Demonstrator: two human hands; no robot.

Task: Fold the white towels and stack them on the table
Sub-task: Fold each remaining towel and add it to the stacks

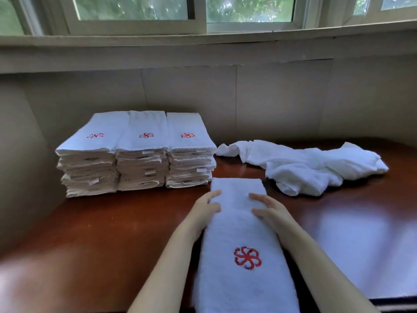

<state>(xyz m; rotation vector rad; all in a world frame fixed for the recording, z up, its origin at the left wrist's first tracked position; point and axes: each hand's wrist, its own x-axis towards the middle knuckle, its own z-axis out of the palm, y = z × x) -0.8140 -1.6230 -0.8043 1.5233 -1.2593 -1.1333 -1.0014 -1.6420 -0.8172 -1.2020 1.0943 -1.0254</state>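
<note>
Mid-fold: the towel (244,240) lies as a long strip on the table (108,233) at 6 o'clock. The left hand (206,208) and right hand (269,210) rest on its far half, fingers near straight, pressing flat and gripping nothing. Next move, likely: fold it across to stack size, then carry it to the stacks (142,141) at 10 o'clock; the loose pile (316,170) at 2 o'clock is still unfolded.

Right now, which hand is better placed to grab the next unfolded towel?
Likely right: right hand rests on the folded towel, toward the crumpled pile; left hand is nearer the stacks.
</note>
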